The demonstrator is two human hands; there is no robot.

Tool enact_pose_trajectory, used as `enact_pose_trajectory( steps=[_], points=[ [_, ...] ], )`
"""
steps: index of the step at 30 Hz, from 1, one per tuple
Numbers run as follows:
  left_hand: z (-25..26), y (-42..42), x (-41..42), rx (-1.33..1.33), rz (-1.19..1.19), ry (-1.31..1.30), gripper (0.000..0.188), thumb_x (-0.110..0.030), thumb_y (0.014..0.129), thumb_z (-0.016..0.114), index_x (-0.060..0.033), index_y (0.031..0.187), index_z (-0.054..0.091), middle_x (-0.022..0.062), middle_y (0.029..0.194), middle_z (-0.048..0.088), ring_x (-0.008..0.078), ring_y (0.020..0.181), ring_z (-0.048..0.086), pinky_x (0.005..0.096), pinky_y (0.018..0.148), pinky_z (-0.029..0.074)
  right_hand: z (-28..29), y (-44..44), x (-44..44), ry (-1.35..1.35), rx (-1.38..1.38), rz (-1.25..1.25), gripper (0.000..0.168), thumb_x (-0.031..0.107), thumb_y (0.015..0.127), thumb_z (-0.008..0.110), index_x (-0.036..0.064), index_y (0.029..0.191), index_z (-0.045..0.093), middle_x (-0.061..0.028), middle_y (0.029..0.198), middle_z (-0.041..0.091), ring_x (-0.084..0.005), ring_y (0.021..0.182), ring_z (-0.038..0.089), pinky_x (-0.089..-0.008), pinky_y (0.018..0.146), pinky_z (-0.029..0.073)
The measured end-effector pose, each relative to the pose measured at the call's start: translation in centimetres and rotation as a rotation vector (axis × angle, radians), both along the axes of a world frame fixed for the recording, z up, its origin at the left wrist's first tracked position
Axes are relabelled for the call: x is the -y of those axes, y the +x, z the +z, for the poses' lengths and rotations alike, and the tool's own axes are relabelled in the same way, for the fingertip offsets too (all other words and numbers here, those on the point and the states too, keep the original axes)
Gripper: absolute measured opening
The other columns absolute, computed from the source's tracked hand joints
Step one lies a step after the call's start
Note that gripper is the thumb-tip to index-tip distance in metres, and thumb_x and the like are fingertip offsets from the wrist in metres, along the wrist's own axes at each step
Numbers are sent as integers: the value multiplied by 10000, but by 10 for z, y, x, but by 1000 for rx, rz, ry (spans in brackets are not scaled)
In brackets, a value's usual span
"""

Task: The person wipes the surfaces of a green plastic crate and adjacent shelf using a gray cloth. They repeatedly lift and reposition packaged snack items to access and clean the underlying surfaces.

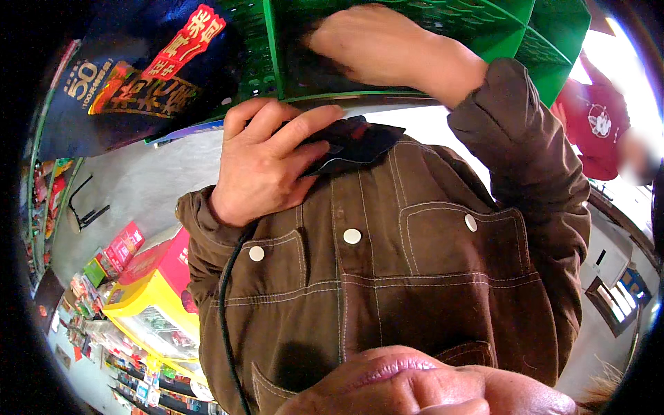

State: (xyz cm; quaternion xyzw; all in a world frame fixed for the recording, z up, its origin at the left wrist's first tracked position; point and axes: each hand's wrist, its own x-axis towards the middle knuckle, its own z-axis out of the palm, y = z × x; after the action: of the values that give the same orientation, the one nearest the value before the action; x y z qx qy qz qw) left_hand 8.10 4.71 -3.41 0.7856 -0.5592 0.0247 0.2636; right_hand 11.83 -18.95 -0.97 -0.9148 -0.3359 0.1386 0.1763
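Note:
My left hand (270, 155) is in front of my chest, its fingers bent around a dark, glossy packet (358, 142) that sticks out to the right. My right hand (363, 44) is blurred by motion and reaches over the near part of a green plastic crate (467, 26) with perforated walls and dividers; its fingertips are hidden or too blurred to read. A large dark blue printed package (140, 109) with a red and gold label lies at the upper left, beside or partly over the crate; I cannot tell which.
A person in a red top (596, 122) is at the right. Goods fill shelves (161, 394) at the lower left, near a yellow and red display case (150, 311). A dark-framed chair (85, 207) stands on the grey floor. A black cord (223, 311) hangs along my jacket.

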Motion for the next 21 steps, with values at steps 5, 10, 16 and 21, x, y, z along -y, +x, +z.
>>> enact_pose_trajectory(
  steps=[5, 10, 16, 21],
  points=[
    [-2, 0, 2, 29, 15, -2, 338, -225, 493, 743, -161, 824, 736, -79, 1248, 606, 171, 942, 549, 386, 917, 377, -25, 9, -6, 68, -134, -71, 211, 41, 797, 576, 40, 996, 647, -170, 933, 676, -373, 908, 645, -447, 758, 506],
    [-4, 10, 6, 46, 15, 2, 326, -226, 511, 749, -162, 830, 741, -81, 1247, 608, 169, 933, 546, 388, 927, 378, -35, 10, -5, 265, -410, 123, 291, -7, 725, 517, 47, 989, 628, -143, 929, 664, -312, 882, 626, -401, 744, 476],
    [-4, 9, 6, 70, 49, 24, 333, -221, 504, 761, -157, 830, 739, -96, 1269, 594, 166, 949, 535, 392, 952, 375, -21, 14, 2, 159, -520, 144, 159, 48, 750, 524, 40, 872, 626, -135, 820, 650, -328, 769, 606, -416, 672, 459],
    [-5, 7, 5, 42, 59, 13, 317, -160, 502, 760, -148, 815, 713, -54, 1230, 642, 209, 916, 560, 403, 902, 388, 3, -7, 40, -174, -438, 49, 73, 100, 774, 540, 59, 759, 599, -119, 695, 610, -338, 712, 609, -444, 625, 441]
  ],
)
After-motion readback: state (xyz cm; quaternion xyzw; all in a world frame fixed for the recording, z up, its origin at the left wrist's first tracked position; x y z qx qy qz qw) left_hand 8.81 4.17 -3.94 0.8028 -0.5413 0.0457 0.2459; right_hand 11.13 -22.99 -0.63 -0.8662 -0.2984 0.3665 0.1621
